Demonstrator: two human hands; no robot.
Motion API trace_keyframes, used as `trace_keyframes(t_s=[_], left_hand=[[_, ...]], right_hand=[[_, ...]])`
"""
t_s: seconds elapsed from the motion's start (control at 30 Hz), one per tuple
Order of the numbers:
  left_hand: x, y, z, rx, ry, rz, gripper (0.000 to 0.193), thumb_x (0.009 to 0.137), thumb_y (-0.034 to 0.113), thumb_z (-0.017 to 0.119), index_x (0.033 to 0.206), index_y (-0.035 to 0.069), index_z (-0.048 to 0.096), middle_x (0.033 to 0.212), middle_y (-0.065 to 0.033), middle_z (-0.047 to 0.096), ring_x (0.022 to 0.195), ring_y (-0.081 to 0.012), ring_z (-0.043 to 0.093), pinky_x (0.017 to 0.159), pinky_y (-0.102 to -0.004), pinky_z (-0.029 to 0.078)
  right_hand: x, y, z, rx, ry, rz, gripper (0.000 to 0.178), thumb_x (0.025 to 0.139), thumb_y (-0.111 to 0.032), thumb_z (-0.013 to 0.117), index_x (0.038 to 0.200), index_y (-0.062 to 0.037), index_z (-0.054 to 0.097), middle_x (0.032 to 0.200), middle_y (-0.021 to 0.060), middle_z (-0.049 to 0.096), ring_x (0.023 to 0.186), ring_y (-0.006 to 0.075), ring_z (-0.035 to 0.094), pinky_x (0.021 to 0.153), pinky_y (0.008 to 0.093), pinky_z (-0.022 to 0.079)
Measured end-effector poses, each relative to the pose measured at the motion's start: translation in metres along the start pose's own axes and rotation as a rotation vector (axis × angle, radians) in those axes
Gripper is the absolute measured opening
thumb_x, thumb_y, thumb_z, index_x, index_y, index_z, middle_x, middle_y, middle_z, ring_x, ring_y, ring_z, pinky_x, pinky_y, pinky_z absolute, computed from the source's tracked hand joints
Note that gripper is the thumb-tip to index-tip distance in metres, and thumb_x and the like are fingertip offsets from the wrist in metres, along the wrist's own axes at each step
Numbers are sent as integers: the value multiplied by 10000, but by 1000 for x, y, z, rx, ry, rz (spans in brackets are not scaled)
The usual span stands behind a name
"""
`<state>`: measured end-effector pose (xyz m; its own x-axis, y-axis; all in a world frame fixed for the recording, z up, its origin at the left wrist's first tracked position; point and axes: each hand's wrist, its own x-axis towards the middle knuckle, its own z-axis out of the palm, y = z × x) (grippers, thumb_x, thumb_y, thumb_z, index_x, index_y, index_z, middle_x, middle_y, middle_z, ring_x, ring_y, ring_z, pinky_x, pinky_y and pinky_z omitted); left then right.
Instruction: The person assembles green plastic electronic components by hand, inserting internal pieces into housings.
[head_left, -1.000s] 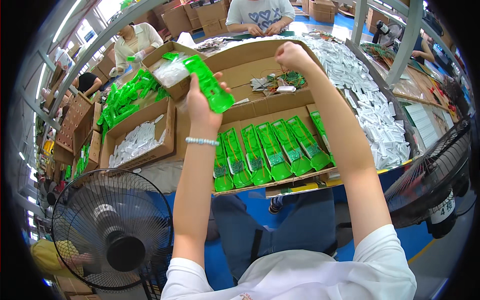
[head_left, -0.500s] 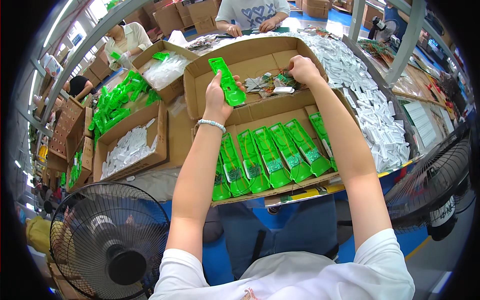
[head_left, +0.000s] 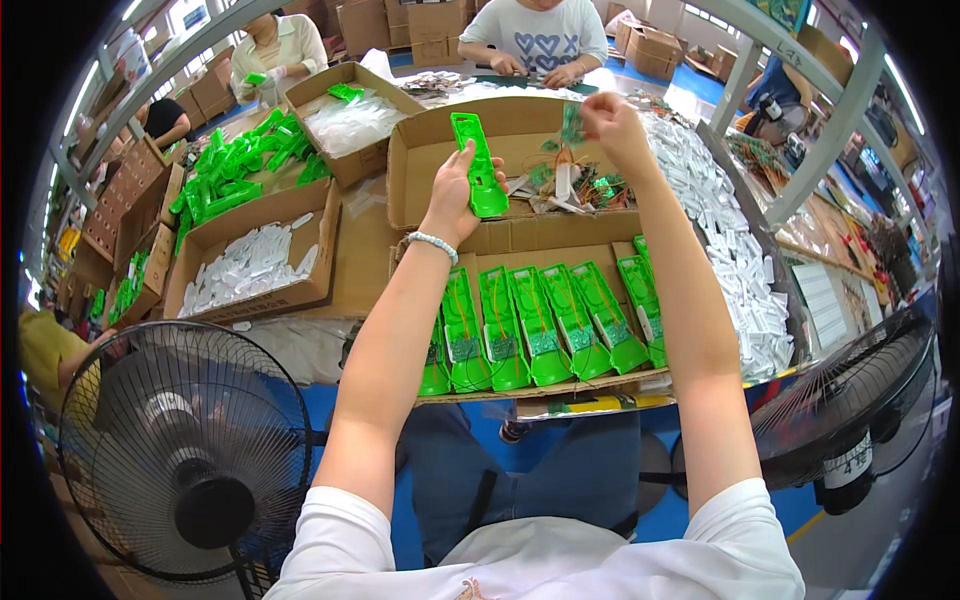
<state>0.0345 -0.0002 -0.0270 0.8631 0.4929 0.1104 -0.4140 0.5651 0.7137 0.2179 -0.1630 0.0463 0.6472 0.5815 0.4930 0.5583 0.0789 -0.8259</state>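
Note:
My left hand (head_left: pixel 457 198) grips a long green plastic housing (head_left: pixel 478 165), held upright with its hollow side facing me. Over the far cardboard box, my right hand (head_left: pixel 612 122) pinches a small green circuit board (head_left: pixel 572 124) with thin wires trailing down. Below it, a pile of wired circuit boards and white pieces (head_left: pixel 572 188) lies in that far box (head_left: pixel 425 142). Closer to me, a second cardboard box (head_left: pixel 500 236) holds a row of several green housings (head_left: pixel 540 325), each fitted with a circuit board and wires.
To the left stand a box of white plastic parts (head_left: pixel 250 262), a heap of green housings (head_left: pixel 235 165) and a box of clear bags (head_left: pixel 355 122). White pieces (head_left: pixel 720 250) cover the right side. Fans (head_left: pixel 190 450) flank me. Two co-workers (head_left: pixel 535 45) work across the table.
My right hand has risen from the pile, lifting out a circuit board with wires. My left hand still holds the green housing. The whole view has shifted slightly.

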Motion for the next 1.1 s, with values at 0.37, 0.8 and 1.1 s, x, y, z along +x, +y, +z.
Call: trace_keyframes(t_s=[0.37, 0.8, 1.1], left_hand=[[-9, 5, 7, 13, -15, 69, 252, 983, 269, 572, 1069, 44, 499, 927, -126, 598, 736, -197, 601, 634, -368, 550], [-16, 0, 14, 256, -34, 258, 355, 835, -47, 667, 1136, 36, 497, 991, -118, 631, 759, -198, 655, 622, -321, 572], [-19, 0, 16, 251, -36, 314, 422, 792, -71, 682, 1151, 53, 496, 990, -98, 618, 711, -206, 651, 595, -325, 561]], right_hand=[[18, -33, 6, 212, -54, 62, 162, 924, -105, 631, 1036, 12, 613, 917, 91, 676, 760, 137, 660, 664, 250, 549], [-34, -7, 67, 331, -342, -97, 150, 857, -34, 683, 997, 19, 693, 933, 46, 693, 854, 89, 623, 775, 251, 504], [-25, -6, 50, 156, -344, -60, 149, 851, -97, 693, 911, 39, 703, 745, 22, 659, 704, 70, 588, 635, 231, 475]])
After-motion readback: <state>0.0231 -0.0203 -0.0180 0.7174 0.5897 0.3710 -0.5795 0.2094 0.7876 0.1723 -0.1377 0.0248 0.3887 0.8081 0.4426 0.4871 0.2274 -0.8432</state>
